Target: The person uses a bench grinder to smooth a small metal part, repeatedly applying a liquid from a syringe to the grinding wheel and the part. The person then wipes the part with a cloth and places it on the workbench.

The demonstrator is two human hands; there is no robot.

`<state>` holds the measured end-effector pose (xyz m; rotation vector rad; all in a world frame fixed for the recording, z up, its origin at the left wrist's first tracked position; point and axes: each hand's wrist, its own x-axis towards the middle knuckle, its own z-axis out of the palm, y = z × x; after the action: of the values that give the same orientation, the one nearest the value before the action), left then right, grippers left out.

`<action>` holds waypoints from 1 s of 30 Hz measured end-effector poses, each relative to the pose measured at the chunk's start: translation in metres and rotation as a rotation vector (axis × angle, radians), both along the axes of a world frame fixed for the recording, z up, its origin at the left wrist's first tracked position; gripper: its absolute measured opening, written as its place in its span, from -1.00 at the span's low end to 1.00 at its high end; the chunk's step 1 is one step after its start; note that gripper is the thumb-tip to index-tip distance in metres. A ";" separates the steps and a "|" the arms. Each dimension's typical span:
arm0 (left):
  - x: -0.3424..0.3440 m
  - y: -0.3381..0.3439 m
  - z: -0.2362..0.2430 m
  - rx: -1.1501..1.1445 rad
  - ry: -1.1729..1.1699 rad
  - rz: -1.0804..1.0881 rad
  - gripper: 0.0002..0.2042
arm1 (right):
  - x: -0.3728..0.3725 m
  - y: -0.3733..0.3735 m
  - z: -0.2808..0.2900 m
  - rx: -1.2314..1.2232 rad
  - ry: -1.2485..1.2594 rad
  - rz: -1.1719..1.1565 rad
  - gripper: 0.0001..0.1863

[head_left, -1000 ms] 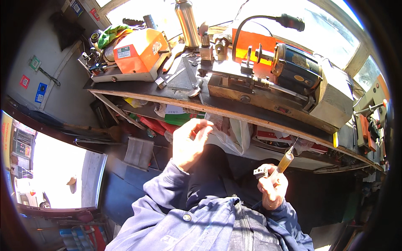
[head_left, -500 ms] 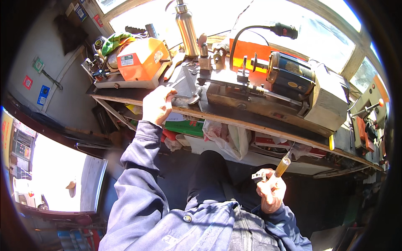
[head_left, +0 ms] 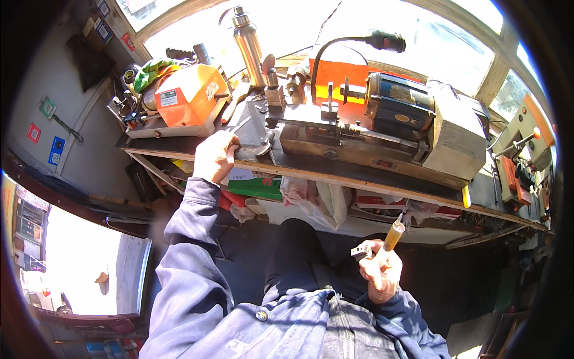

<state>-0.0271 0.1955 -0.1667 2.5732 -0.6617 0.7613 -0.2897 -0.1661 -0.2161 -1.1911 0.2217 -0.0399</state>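
Observation:
My left hand [head_left: 215, 155] is at the bench's front edge, fingers pinched at the near end of a flat silver tool [head_left: 242, 123]; what exactly they grip is hidden. Just right of it lies a small metal tool with a rounded end [head_left: 265, 144] on the dark bench [head_left: 376, 175]. My right hand [head_left: 381, 270] is below the bench edge, closed around a tool with a translucent amber handle [head_left: 394, 236] and thin shaft pointing up, together with a small dark metal block [head_left: 361, 252].
An orange-housed machine [head_left: 188, 96] stands back left, a motor-driven machine [head_left: 396, 103] centre right, with a lamp [head_left: 384, 40] and steel flask [head_left: 247, 49] behind. Another machine [head_left: 515, 170] is far right. Bags [head_left: 311, 200] and boxes fill the shelf below.
My left hand has moved up and left from in front of my body to the bench edge and closed there. My right hand, still holding its items, has shifted slightly left.

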 end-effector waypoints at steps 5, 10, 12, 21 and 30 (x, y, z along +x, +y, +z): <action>-0.005 -0.003 0.001 -0.090 -0.033 0.012 -0.87 | 0.002 0.000 0.001 0.031 -0.001 0.013 -0.62; -0.037 -0.019 0.013 -0.780 0.245 -0.043 -0.95 | 0.004 0.004 0.008 0.074 -0.054 0.013 -0.68; -0.071 -0.042 0.009 -1.152 0.368 -0.186 -0.93 | 0.005 0.004 0.011 0.093 -0.049 0.032 -0.69; -0.189 -0.168 -0.030 -1.332 0.982 -0.315 -0.68 | 0.003 0.000 0.007 0.014 0.027 0.107 -0.65; -0.203 -0.186 -0.019 -1.217 0.962 -0.488 -0.84 | 0.005 -0.006 0.005 0.242 0.054 0.152 -0.60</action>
<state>-0.2300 0.0095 -0.1854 1.2750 -0.2872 -0.2593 -0.2848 -0.1720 -0.2110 -0.9653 0.1767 0.1487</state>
